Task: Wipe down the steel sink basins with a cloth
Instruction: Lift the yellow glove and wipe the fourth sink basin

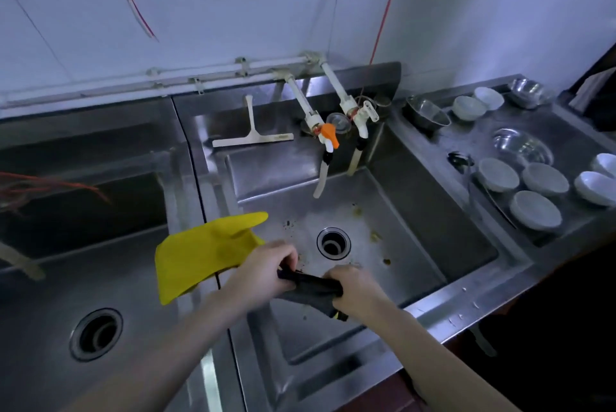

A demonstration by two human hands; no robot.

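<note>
While the dark cloth point(311, 288) is held over the near side of the middle basin point(430, 211), low in the centre of the frame, it looks bunched into a tight roll. The left hand point(266, 266) curls its fingers round one end and the right hand point(355, 288) grips the other, so neither hand is free. This reads as wringing or gathering before the wipe. To do it well, the cloth probably wants opening into a flat pad so more fabric meets the steel. Brownish food specks point(376, 237) lie right of the drain point(333, 242), with finer grit to its left; sweeping these toward the drain seems wiser than smearing them outward. A yellow rubber glove point(206, 253) lies over the divider at centre left and may snag a wide stroke. The left basin point(43, 305), at lower left, is untouched by either hand. Bowls point(535, 210) sit on the drainboard at right, well apart from the hands.
</note>
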